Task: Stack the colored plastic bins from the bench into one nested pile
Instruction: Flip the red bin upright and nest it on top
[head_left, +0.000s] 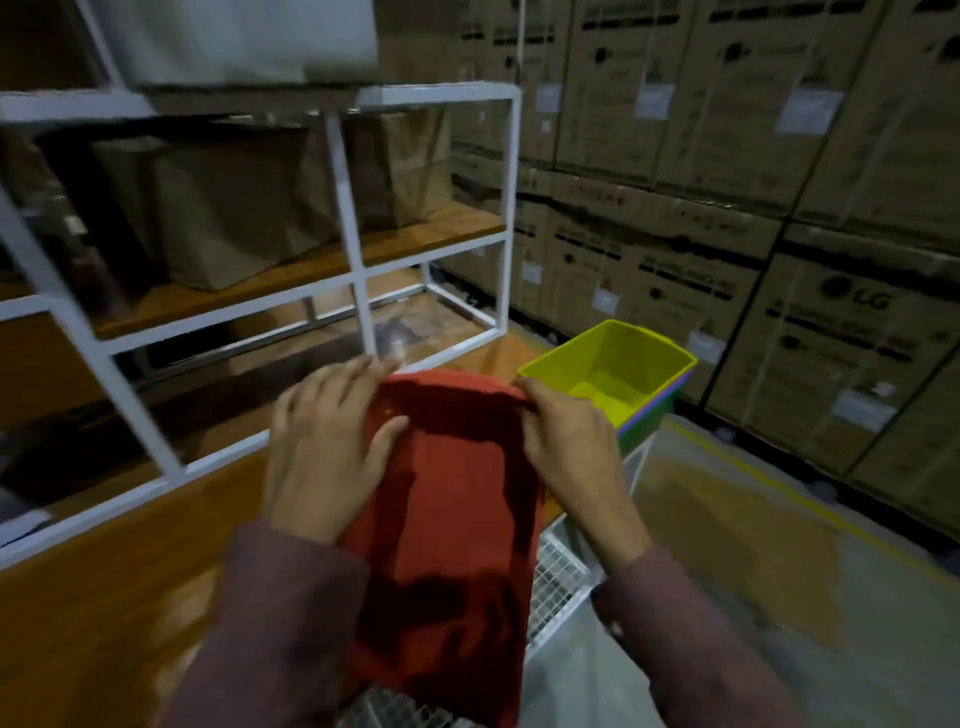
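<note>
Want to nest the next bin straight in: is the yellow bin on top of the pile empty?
Empty: the yellow bin stands upright with its mouth open, and its bare floor and inner walls show nothing inside.

Red bin between both hands

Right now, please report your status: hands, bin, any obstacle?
Left hand and right hand both grip red bin by its far rim. Nested pile, yellow bin on top, ahead right. Path clear.
</note>
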